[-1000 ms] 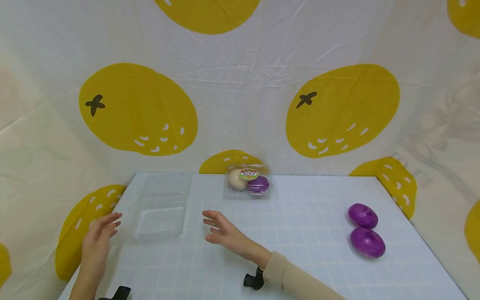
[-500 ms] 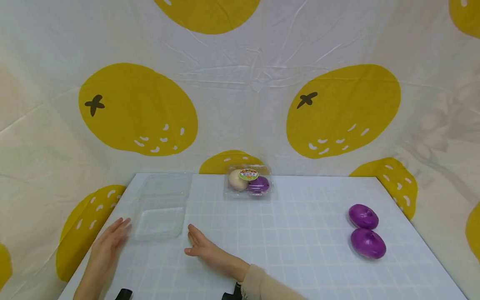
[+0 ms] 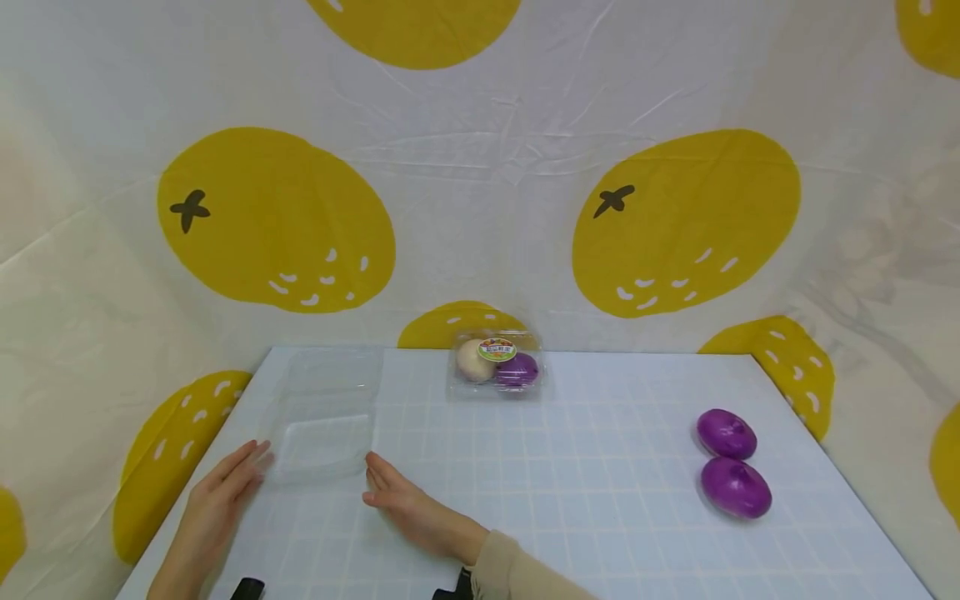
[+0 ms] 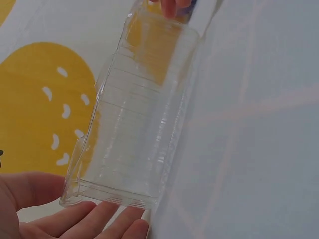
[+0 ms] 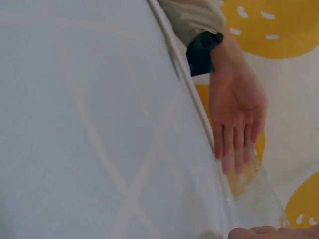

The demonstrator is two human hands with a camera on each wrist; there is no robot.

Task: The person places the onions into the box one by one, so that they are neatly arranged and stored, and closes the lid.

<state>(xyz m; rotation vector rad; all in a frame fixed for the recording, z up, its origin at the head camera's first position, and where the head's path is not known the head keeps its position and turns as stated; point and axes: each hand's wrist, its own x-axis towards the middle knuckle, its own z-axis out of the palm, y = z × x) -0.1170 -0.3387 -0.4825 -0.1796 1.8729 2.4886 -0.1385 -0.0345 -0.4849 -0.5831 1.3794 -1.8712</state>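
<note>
A clear plastic clamshell box [image 3: 318, 446] lies on the left part of the table, its lid [image 3: 333, 367] folded back behind it. My left hand [image 3: 219, 500] is at the box's left side, fingers straight. In the left wrist view the fingers [image 4: 92, 221] touch the near end wall of the box, thumb at its rim. My right hand [image 3: 420, 512] is on the other side, its extended fingertips at the box's front right corner. The right wrist view shows only a small part of that hand low down, with the left hand [image 5: 239, 99] across from it.
A closed clear clamshell [image 3: 497, 364] with a label holds one cream and one purple onion-like vegetable at the back middle. Two purple onions [image 3: 726, 433] lie close together on the right. A patterned cloth [image 3: 480, 192] hangs behind the table.
My right hand has moved left and down to the clear box. The left hand has come right to the box's other side. The purple onions stay put.
</note>
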